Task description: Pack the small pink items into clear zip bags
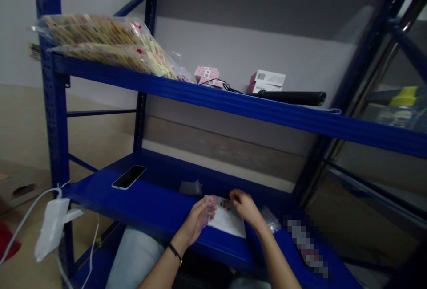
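Head view: I observed a blue steel shelving rack (56, 102) from afar. On its lower shelf (156, 209), a clear plastic packet (216, 203) lay over a white sheet (227, 223), between the left hand (196, 220) and right hand (245, 206). Left fingers (210, 209) rested together against the packet; right fingers (235, 197) curled together at its top edge, clamped or not I could not tell. A smartphone (128, 177) lay farther left on that shelf.
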Available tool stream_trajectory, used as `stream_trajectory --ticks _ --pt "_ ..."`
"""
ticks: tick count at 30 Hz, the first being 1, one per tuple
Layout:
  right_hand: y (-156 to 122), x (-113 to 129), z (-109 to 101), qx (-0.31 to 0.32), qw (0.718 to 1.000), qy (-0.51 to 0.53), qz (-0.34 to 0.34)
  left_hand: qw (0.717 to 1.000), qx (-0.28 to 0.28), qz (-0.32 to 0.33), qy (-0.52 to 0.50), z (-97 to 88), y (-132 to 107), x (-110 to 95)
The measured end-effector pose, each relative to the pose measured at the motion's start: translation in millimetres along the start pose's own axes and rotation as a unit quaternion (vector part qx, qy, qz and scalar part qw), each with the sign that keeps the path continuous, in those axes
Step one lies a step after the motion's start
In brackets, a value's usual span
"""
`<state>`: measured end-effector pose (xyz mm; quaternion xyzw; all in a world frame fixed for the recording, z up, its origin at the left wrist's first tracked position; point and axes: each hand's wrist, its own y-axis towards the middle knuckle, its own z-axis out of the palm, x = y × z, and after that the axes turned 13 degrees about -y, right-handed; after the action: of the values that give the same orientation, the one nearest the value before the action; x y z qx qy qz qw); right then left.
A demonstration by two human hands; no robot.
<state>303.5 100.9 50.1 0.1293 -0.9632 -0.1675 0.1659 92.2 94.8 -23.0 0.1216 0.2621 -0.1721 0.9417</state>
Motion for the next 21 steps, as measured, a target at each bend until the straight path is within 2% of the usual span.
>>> stream_trajectory --ticks 3,6,11,16,19,21 --pt "-10.0 -19.3 22.3 0.042 0.998 -0.039 -0.011 1.0 0.014 0.006 -0.01 -0.8 0.4 -0.2" --pt "-16.2 -25.1 38.3 0.044 0.997 -0.056 -0.004 1.0 0.02 0.006 -0.01 -0.7 -0.2 -0.1" --pt "-18.6 -28.1 44.3 0.04 0.998 -0.057 0.0 1.0 0.021 -0.001 -0.005 2.8 -2.4 -1.4" --pt "-15.3 -14.2 23.4 0.018 1.0 -0.009 -0.013 1.0 0.021 0.004 0.007 4.8 -3.4 -1.8" --pt "-8.8 13.6 -0.5 0.001 0.996 0.085 0.004 0.999 0.029 0.006 0.016 5.2 -4.2 -1.8" --pt "-4.0 36.4 -15.7 0.005 0.993 0.12 -0.016 0.999 0.038 0.007 0.017 6.9 -4.5 -2.2"
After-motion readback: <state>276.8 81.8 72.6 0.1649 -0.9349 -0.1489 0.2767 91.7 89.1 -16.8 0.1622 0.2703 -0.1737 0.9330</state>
